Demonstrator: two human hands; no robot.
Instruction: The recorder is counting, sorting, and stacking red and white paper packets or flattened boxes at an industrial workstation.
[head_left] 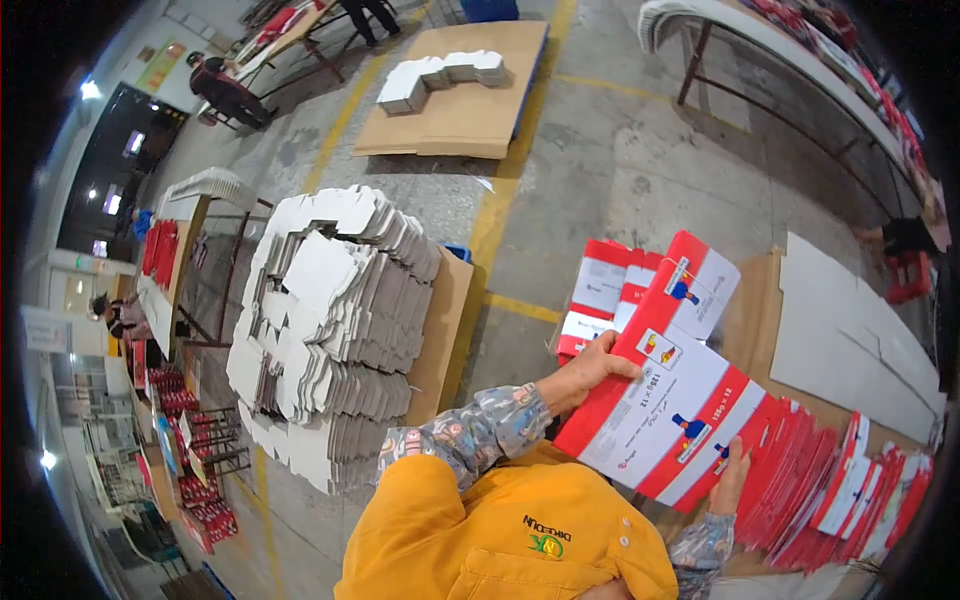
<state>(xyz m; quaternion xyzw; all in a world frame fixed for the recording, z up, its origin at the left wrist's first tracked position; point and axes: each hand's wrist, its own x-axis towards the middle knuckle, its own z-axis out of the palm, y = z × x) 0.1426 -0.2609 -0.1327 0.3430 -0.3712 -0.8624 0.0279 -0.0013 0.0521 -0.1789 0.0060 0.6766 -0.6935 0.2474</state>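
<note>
I hold a flattened red and white printed carton (655,400) tilted in front of my chest. My left hand (588,377) is closed on its left edge, thumb lying over the printed face. At the lower right edge, my right hand (731,478) grips the same carton, its fingers partly hidden. Just beyond the carton lies a pile of similar red and white flat cartons (598,290), partly covered by it. Right of my right hand, a long row of red flat cartons (785,490) leans together on edge.
White-grey cardboard blanks (340,300) rise in a tall stack on a pallet at left. A lower stack (440,80) sits on a cardboard-covered pallet (440,130) farther off. A large white sheet (850,340) lies at right. Work tables and people (228,92) stand around the hall.
</note>
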